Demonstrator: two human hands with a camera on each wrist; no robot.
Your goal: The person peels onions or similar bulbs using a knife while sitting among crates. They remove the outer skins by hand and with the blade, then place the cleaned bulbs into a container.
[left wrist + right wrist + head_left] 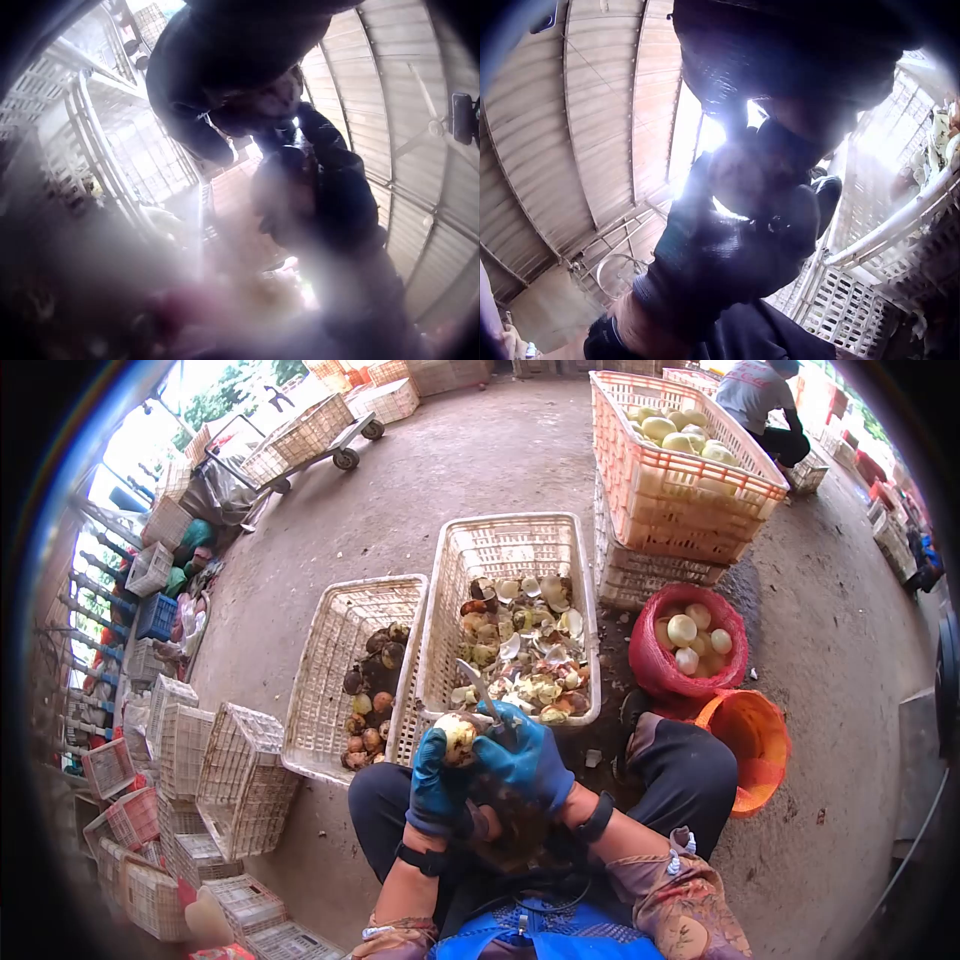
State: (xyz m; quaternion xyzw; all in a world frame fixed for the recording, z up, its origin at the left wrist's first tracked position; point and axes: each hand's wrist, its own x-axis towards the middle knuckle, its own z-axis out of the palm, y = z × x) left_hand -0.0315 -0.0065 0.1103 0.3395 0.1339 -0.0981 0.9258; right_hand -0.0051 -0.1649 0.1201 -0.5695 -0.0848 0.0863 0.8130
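Observation:
In the head view, the left hand (438, 785), in a blue glove, grips a pale, partly brown round vegetable (459, 740). Close against its right side, the gloved right hand (527, 757) holds a knife (478, 685) whose curved blade points up and away. Both hands are above the lap, just short of the crate of peelings (590, 660). Dark, backlit shapes of the left hand (232, 67) and right hand (337, 187) fill the left wrist view. In the right wrist view the right hand (735, 247) lies below the left hand (780, 60); glare hides detail.
A crate (318, 660) of unpeeled brown vegetables stands left. On the right are a pink sack-lined tub (648, 650) of peeled ones, an orange bucket (775, 745) and stacked crates (690, 510). More crates (240, 780) pile up at far left; another person (755, 395) crouches at back right.

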